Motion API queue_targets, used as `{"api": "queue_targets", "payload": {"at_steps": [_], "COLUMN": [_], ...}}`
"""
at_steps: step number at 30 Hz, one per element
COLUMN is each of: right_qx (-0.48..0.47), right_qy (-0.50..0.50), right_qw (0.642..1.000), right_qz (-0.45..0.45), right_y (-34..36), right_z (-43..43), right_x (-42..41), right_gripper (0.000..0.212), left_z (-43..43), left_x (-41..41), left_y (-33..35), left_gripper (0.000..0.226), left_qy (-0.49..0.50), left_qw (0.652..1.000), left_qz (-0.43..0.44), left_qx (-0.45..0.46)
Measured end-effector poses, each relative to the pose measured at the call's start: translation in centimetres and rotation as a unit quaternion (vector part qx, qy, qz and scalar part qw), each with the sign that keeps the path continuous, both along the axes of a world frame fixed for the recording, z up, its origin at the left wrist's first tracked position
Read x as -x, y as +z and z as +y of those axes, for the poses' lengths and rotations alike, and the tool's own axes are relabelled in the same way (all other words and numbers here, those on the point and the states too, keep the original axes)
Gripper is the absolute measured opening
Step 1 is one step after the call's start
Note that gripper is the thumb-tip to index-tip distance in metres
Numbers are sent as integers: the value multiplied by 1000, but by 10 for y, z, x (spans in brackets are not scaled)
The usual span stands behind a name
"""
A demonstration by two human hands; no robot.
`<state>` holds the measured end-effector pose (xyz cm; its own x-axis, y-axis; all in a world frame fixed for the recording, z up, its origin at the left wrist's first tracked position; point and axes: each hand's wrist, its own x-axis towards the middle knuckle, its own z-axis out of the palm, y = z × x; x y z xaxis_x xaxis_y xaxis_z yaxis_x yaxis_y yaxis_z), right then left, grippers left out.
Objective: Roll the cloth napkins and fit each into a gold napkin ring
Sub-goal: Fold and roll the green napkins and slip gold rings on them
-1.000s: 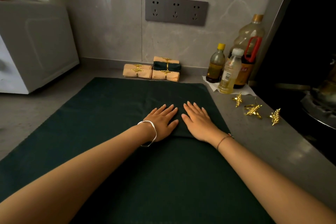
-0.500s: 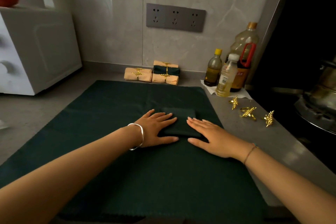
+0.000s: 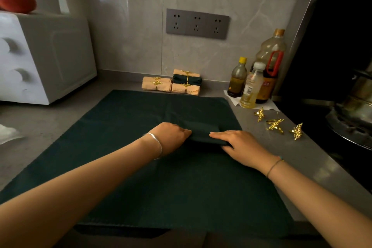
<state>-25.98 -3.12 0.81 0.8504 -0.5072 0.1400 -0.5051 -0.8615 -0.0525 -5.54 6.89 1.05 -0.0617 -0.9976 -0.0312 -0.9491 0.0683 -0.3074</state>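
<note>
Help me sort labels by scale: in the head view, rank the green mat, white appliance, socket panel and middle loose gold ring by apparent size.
1. green mat
2. white appliance, partly cropped
3. socket panel
4. middle loose gold ring
Nearness enlarges the mat, but the order looks clear.

Folded green napkin (image 3: pixel 203 132), three loose gold rings (image 3: pixel 274 125)
</note>
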Motion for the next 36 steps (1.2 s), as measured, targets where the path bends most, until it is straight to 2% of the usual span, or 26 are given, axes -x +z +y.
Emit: {"api": "queue_targets", "payload": {"at_steps": [7, 12, 16, 20, 22, 24, 26, 28, 30, 31, 34, 36], "right_qx": [16, -42, -127, -231, -261, -290, -315, -329, -340, -344, -357, -369], "right_qy": [73, 80, 42, -38, -66, -108, -141, -158, -171, -177, -193, -202], "right_qw": [997, 991, 971, 941, 927, 904, 884, 876, 871, 871, 871, 868], "right_qz": [-10, -100, -196, -243, -259, -296, -316, -316, -311, -304, -277, -263], "right_y": [-14, -26, -26, -20, -22, -24, -26, -24, -23, -21, -15, -10], "right_z": [29, 23, 21, 17, 14, 11, 8, 7, 7, 6, 5, 4], "right_x": [31, 36, 32, 27, 23, 18, 12, 8, 5, 4, 1, 0], "right_gripper": [55, 49, 35, 10, 15, 23, 22, 22, 23, 23, 18, 16], "left_z": [48, 55, 56, 51, 47, 42, 35, 28, 21, 17, 4, -4], "left_x": [16, 4, -12, -16, -15, -15, -17, -19, -22, -22, -22, -19], "left_y": [-16, -17, -17, -16, -15, -16, -17, -16, -11, -9, -6, -6], "left_gripper": [52, 45, 28, 2, 16, 14, 12, 11, 10, 16, 47, 54], "left_qy": [-92, -61, -48, -7, 23, 67, 108, 139, 164, 170, 136, 84], "left_qw": [996, 986, 956, 917, 894, 866, 838, 805, 789, 795, 855, 859], "left_qz": [6, 142, 257, 372, 427, 481, 525, 571, 589, 580, 490, 496], "left_qx": [8, 67, 133, 143, 137, 116, 101, 78, 54, 52, 103, 96]}}
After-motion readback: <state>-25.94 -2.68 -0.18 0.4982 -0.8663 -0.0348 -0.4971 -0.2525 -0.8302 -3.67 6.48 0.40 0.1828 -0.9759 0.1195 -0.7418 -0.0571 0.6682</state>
